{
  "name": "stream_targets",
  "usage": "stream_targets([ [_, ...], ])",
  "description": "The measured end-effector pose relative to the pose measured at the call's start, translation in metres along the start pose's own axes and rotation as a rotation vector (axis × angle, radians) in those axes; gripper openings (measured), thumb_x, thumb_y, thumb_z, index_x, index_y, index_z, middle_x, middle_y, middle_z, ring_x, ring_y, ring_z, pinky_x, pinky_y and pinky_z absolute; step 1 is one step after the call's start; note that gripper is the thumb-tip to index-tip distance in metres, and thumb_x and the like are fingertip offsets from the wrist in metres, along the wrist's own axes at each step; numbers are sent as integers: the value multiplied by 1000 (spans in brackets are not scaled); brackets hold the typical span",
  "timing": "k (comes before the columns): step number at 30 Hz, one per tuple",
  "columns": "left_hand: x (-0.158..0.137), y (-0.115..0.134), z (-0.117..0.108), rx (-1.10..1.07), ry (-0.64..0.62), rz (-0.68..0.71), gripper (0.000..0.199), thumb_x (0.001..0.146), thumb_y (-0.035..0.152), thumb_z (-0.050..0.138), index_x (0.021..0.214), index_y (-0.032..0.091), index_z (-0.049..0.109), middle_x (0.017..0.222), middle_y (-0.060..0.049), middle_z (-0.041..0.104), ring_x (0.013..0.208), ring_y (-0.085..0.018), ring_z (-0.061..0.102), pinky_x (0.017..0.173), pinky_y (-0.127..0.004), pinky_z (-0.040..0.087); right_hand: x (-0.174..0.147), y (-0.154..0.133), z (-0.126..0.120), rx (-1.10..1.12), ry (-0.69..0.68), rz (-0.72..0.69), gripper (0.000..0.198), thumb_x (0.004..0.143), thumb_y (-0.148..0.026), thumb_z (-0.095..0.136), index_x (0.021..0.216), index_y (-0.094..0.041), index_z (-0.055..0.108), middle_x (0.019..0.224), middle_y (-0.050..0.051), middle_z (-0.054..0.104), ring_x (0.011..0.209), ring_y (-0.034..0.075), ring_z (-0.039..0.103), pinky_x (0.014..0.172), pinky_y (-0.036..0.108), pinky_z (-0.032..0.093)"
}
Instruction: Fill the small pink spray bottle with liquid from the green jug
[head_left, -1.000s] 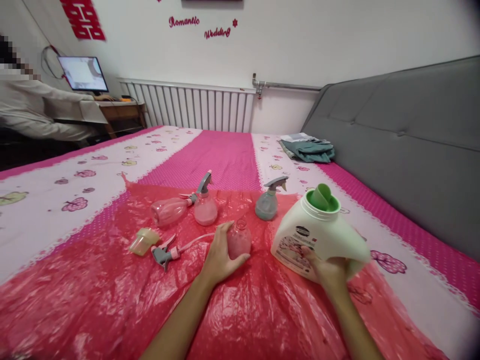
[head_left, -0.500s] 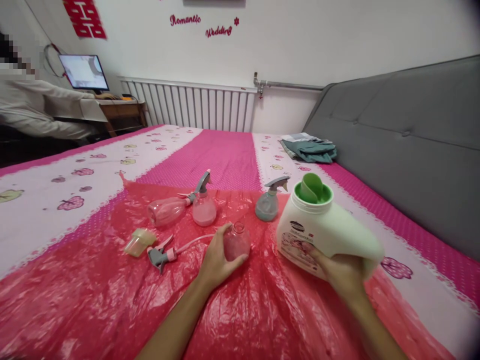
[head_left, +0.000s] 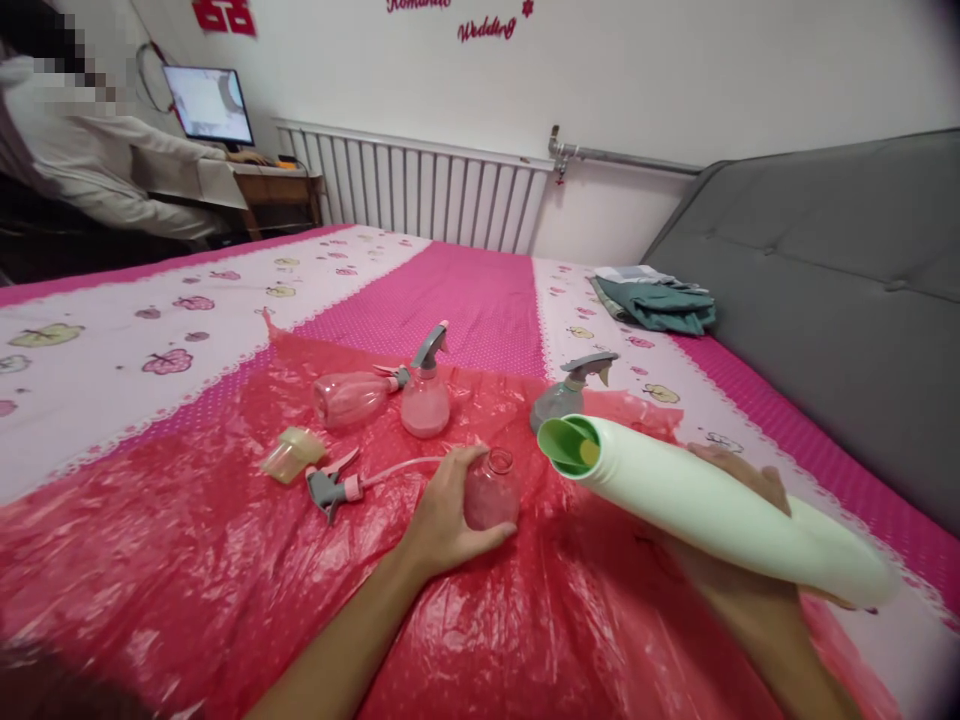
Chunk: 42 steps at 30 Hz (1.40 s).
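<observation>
My left hand (head_left: pixel 450 515) is wrapped round a round clear bottle (head_left: pixel 493 492) with no top, standing on red plastic sheeting. My right hand (head_left: pixel 739 530) grips a large pale-green detergent jug (head_left: pixel 697 500), tipped nearly on its side. The jug's green spout (head_left: pixel 570 446) points left toward the open bottle, a gap apart; no liquid shows between them. A loose grey-and-pink spray head (head_left: pixel 334 490) with a tube lies left of my left hand. Near it lies a yellowish translucent cap (head_left: pixel 293 455). A grey-topped spray bottle (head_left: pixel 559 402) stands partly behind the spout.
A pink spray bottle (head_left: pixel 426 402) stands behind the open bottle, with another spray bottle (head_left: pixel 351 398) lying beside it. The red plastic sheet (head_left: pixel 187 560) covers the near bed. Folded clothes (head_left: pixel 652 300) lie by the grey headboard (head_left: pixel 825 230). A person (head_left: pixel 97 150) sits at a desk, far left.
My right hand has tipped the jug from roughly upright to nearly horizontal, its spout now facing left. My left hand keeps hold of the bottle. The camera view has shifted.
</observation>
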<state>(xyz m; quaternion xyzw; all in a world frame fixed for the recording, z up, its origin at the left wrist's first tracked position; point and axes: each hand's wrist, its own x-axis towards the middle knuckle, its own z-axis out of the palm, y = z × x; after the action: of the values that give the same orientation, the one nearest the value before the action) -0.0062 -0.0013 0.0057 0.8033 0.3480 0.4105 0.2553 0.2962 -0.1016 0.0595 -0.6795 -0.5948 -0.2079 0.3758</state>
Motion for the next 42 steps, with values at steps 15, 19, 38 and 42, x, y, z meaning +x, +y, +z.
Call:
stream_targets([
  [15, -1, 12, 1, 71, -82, 7, 87, 74, 43, 83, 148, 25, 41, 136, -14, 55, 125, -35, 59, 105, -54, 51, -8, 7, 5, -160, 131, -287, 36, 97, -38, 46, 124, -17, 55, 121, 10, 66, 121, 36, 61, 114, 55, 37],
  [19, -1, 13, 1, 72, -93, 22, 88, 74, 44, 84, 148, 26, 40, 133, -13, 55, 122, -34, 59, 104, -54, 52, -1, 4, -1, -200, 100, -347, 37, 95, -35, 45, 127, -19, 56, 118, 9, 68, 118, 36, 64, 112, 55, 38],
  [38, -2, 15, 4, 100, -94, 41, 96, 73, 46, 86, 153, 28, 35, 129, -11, 55, 116, -31, 60, 99, -49, 55, 15, -1, -22, -311, 187, -435, 40, 97, -39, 44, 127, -18, 60, 123, 6, 68, 123, 31, 64, 123, 41, 29],
  [42, -2, 15, 4, 105, -87, 41, 98, 73, 46, 86, 154, 29, 35, 128, -10, 56, 115, -31, 61, 98, -49, 56, 15, -11, -28, -312, 101, -367, 39, 97, -38, 43, 129, -23, 57, 125, 4, 67, 124, 31, 63, 123, 47, 28],
])
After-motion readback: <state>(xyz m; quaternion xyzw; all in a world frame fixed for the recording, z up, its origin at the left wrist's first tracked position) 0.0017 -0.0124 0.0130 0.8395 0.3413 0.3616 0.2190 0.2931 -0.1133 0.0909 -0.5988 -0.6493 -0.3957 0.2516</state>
